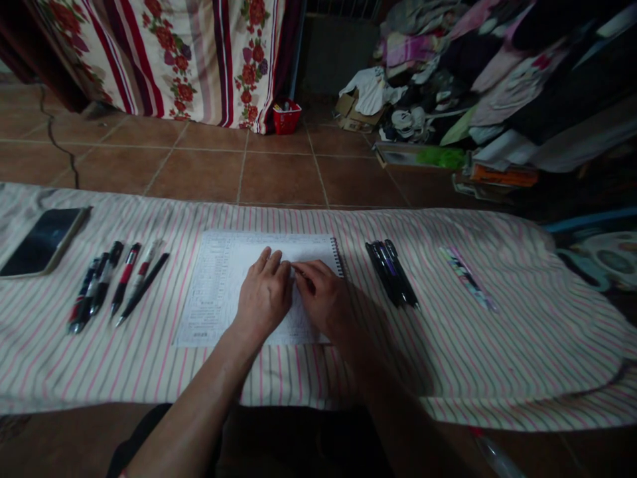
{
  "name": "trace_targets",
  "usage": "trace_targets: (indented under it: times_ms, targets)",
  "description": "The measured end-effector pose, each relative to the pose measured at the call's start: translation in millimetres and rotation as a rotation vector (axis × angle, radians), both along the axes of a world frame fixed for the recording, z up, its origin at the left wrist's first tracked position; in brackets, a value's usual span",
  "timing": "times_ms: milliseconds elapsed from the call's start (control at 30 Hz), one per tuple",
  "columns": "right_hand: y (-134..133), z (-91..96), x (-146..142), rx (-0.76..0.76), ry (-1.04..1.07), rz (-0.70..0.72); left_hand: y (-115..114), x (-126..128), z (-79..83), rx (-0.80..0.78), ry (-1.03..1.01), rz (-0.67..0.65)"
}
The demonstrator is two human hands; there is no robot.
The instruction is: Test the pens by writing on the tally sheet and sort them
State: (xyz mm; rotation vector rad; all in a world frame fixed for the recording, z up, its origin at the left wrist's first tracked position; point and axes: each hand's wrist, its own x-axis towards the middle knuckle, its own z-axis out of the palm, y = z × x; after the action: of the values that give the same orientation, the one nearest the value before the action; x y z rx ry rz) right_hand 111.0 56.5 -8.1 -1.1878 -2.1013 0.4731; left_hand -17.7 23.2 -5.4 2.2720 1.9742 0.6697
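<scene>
My left hand [266, 292] rests over the printed paper [206, 292], its fingers bent and drawn together, tips partly hidden. My right hand [323, 295] meets it from the right, with thumb and index finger pinched beside the left fingers. Whatever lies between the fingertips is too small or too hidden to make out. Beneath both hands is a spiral-bound notebook [326, 247] with its coil on the right side. Several black pens [393, 272] lie side by side to the right of the notebook. Left of the paper lie several more pens [124, 282], some with red grips.
A striped cloth [298, 378] covers the low surface. A phone [42, 242] lies at far left, slim patterned pens [468, 279] at right. Beyond, on the tiled floor [279, 176], stand a red basket [287, 118] and a heap of clothes [448, 73].
</scene>
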Motion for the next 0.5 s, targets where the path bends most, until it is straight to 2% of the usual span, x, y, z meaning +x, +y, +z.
trace_targets:
  times_ms: [133, 267, 500]
  targets:
    - [-2, -0.5, -4, -0.010, -0.037, 0.014, -1, -12, 3.8, 0.024, -0.032, 0.035]
    - [-2, -1.1, -3, -0.030, -0.072, 0.030, -3, -29, 10.7, 0.062, -0.046, 0.135]
    - [0, -2.0, -2, -0.031, -0.116, 0.027, -9, -64, 15.3, 0.060, 0.034, 0.282]
